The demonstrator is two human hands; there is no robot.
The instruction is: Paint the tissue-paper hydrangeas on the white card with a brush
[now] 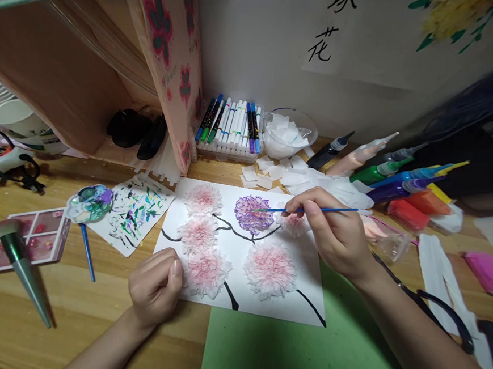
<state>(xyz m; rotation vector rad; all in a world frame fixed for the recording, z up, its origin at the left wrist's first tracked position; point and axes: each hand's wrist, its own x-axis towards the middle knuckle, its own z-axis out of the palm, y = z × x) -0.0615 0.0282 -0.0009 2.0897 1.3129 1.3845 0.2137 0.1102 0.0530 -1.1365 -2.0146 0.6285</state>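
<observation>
Wooden surface [94, 316]: one central white sheet [236, 259] bears five pink flowers [271, 268], one purple flower [253, 215]. Right fingers [316, 213] pinch one blue brush [338, 209] over the purple; left fingers [153, 271] curl together.

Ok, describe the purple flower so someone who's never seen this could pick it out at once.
On the wooden table, find the white sheet with black branches. The purple flower sits in its upper middle, at the tip of the blue brush in the right hand. The other crinkled flowers are pink with whitish edges.
</observation>
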